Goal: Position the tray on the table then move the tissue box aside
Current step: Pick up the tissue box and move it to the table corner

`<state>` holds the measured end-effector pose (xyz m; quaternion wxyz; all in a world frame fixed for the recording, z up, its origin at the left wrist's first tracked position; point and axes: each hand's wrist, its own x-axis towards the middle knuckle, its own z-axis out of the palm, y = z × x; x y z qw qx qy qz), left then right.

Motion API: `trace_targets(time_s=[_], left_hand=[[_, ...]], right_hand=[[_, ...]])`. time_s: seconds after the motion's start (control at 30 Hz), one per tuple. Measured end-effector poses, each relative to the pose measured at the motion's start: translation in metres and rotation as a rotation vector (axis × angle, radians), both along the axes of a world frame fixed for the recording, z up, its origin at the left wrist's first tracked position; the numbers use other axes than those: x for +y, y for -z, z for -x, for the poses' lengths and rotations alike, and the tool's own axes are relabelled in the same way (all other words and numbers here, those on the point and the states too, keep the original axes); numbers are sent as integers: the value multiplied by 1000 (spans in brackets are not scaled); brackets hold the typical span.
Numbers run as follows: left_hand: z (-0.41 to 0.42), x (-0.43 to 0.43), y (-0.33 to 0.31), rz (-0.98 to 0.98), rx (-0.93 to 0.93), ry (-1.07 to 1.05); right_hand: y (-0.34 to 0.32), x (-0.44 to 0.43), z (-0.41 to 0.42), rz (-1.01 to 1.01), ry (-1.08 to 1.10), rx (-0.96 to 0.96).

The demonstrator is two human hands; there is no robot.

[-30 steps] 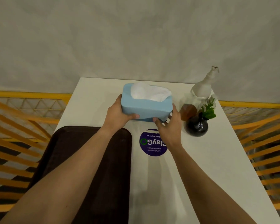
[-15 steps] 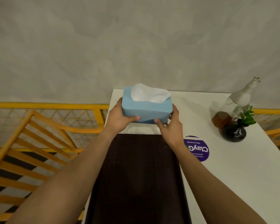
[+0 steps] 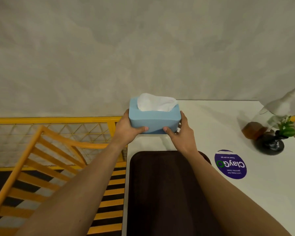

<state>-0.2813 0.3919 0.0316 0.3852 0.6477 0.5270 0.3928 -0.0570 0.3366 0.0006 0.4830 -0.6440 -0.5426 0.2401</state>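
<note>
Purple sticker (image 3: 230, 164), black vase (image 3: 270, 146) of greenery, possibly a glass bottle (image 3: 269, 116).

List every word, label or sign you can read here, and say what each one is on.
"ClayGo": large white and green lettering on the round purple sticker on the white table, upside down from this view.
Two lines of smaller print on the same sticker: too small and blurred to read.
Tissue box, tray, bottle, vase: no text visible.

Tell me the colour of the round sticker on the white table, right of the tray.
Purple round sticker with white lettering and a green ring, clearest in the head view.
</note>
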Motion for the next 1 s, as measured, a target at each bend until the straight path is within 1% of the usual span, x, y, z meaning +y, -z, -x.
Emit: trace_targets(time_s=[0.27,0.6,1.0], left_hand=[[-9,54,25,40,-10,14],[-25,132,60,22,15,11],[-23,166,77,37,8,-3]], right_hand=[[19,53,-14,36,-18,-8],[48,131,-34,78,-32,-7],[53,166,-34,54,-60,-23]])
